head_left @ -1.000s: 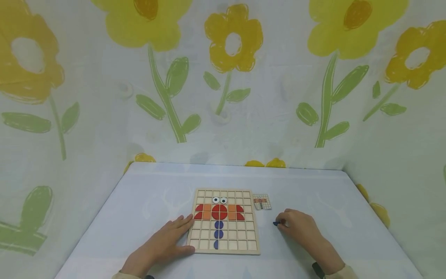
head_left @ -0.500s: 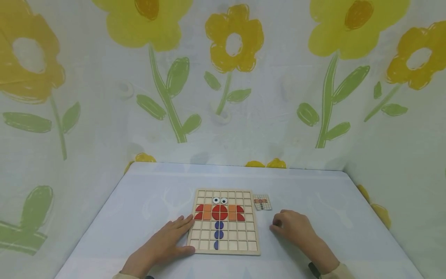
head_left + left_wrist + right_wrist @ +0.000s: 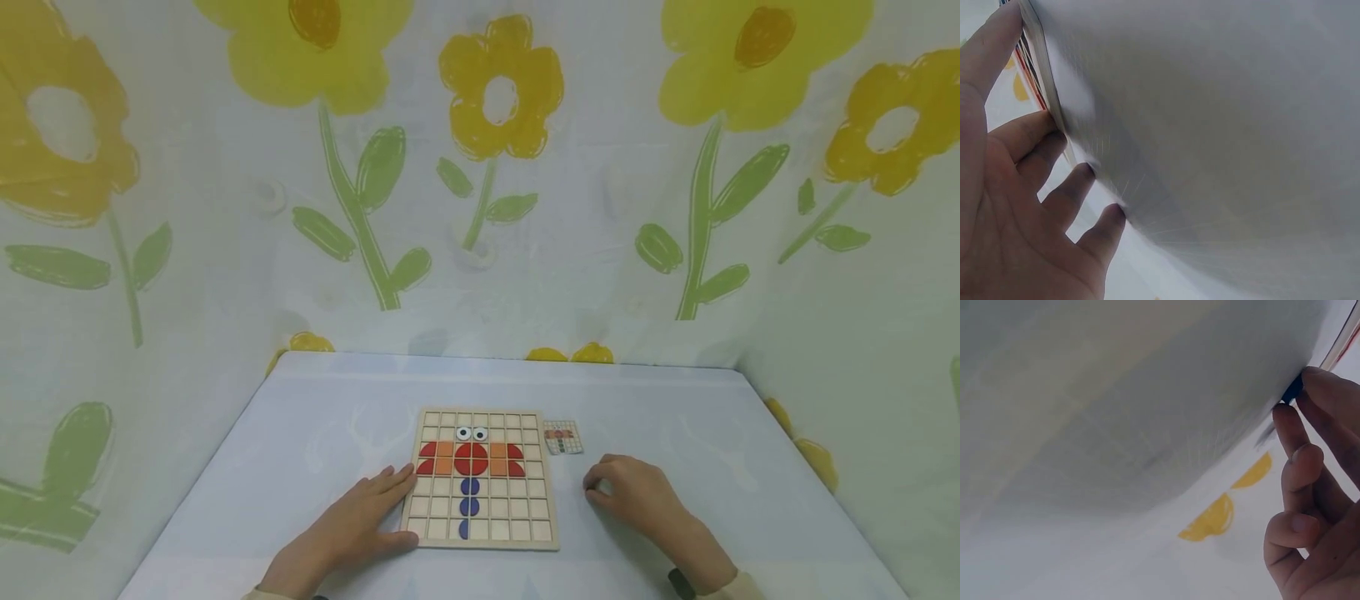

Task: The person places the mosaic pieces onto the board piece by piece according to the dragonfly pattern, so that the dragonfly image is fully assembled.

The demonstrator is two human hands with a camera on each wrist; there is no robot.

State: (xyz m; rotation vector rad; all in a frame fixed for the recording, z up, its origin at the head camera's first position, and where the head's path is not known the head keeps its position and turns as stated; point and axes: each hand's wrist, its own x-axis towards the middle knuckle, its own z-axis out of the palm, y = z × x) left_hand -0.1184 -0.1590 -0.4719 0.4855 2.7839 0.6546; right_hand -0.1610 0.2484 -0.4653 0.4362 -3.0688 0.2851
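A wooden grid board [image 3: 519,507] lies on the table with flat pieces set in its squares. Red quarter-round pieces [image 3: 471,459], orange squares [image 3: 498,459], two eye pieces [image 3: 464,434] and blue half-round pieces [image 3: 469,487] form a figure. The lowest blue spot has a single half-round on its left side. My left hand [image 3: 357,527] rests with extended fingers against the board's left edge and near corner. Right of the board, my right hand [image 3: 637,493] pinches a small blue piece [image 3: 1292,390] between thumb and fingers, low over the table. The head view hides that piece.
A small picture card [image 3: 563,437] with a similar figure on a grid lies just beyond the board's right edge. A pale table [image 3: 330,408] carries everything, and flower-printed cloth [image 3: 570,275] hangs behind and at both sides.
My right hand has shifted slightly left and turned, so the blue piece in its fingertips no longer shows in the head view. The left hand and the board's pieces stay as they were.
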